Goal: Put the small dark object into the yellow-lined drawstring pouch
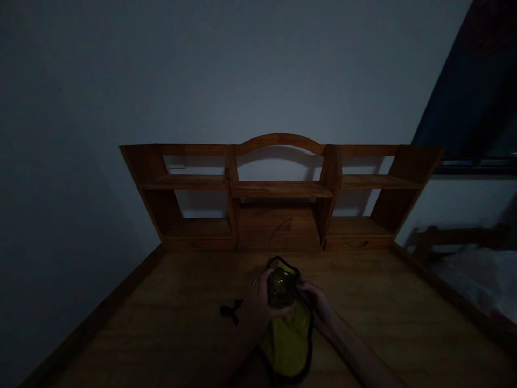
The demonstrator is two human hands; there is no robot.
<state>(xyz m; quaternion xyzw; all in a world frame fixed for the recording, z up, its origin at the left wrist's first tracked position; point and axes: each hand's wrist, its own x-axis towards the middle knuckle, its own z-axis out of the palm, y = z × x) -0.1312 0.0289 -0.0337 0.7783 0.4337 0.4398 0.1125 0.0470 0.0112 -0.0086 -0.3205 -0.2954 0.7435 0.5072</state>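
Observation:
My left hand [262,297] is wrapped round the side of a rounded clear glass vessel [281,286], perhaps a cup or jar; the dim light hides its exact kind. A yellow cloth with a dark border [288,342] lies under and behind the glass and runs toward me over the desk. At the glass's right side, my right hand [317,303] pinches the cloth's dark edge, its fingertips partly hidden. Left of my left hand lies a small black object with several lobes [231,311].
The wooden desk top [181,302] has raised side edges. Along its back stands a wooden shelf unit [283,189] against the wall [258,70]. A wall socket [176,163] shows through the left shelf. At right are a dark window [476,91] and pale bedding [476,275].

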